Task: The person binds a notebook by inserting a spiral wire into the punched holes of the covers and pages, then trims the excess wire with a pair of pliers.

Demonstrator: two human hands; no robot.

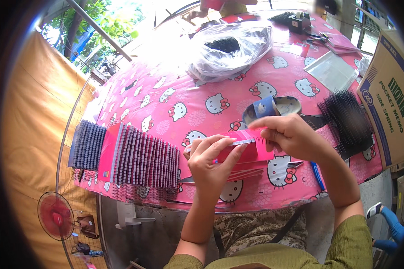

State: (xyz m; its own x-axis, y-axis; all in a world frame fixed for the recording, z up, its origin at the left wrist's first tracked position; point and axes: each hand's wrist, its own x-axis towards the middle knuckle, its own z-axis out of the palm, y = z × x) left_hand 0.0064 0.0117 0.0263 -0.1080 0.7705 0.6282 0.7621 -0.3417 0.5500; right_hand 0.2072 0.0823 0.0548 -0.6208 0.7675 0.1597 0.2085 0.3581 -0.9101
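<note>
My left hand point(209, 163) grips a small pink notepad point(261, 154) over the table, fingers on top and thumb in front. A dark wire spiral point(260, 141) sits at the notepad's right end, along its punched top edge. My right hand point(292, 134) is closed there, thumb and fingertips pinched on the spiral's end; how much it holds is partly hidden. Beneath the notepad lie several flat pink covers or pads point(249, 175). Just behind my right hand stands a blue-banded, rounded holder point(264, 107).
Left of my hands stand a long row of spiral-bound pink notepads point(146, 157) and a blue stack point(89, 145). Black spirals point(345, 121) are heaped at right, before a cardboard box point(390, 130). A clear plastic bag point(251, 45) lies farther back; a blue pen point(317, 175) lies near the front edge.
</note>
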